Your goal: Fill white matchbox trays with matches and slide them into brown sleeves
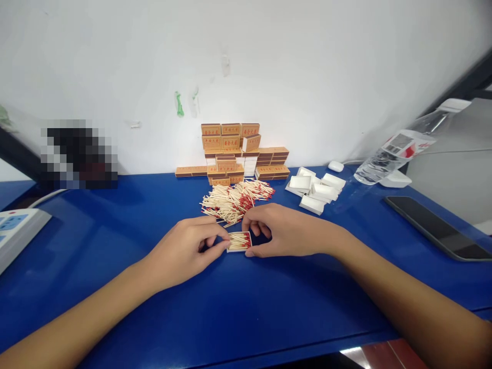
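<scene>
A small white matchbox tray (239, 241) filled with red-tipped matches lies on the blue table (246, 312). My left hand (188, 251) pinches its left end between thumb and forefinger. My right hand (282, 230) grips its right end, fingers curled over it. Just behind the hands lies a loose heap of matches (234, 197). Farther back, against the white wall, stands a pile of orange matchboxes (236, 151). Several empty white trays (315, 189) lie to the right of the heap.
A tilted clear water bottle (400, 148) and a dark phone (434, 225) sit at the right. A white power strip (17, 230) is at the left edge. A small white earbud case (335, 166) rests near the wall.
</scene>
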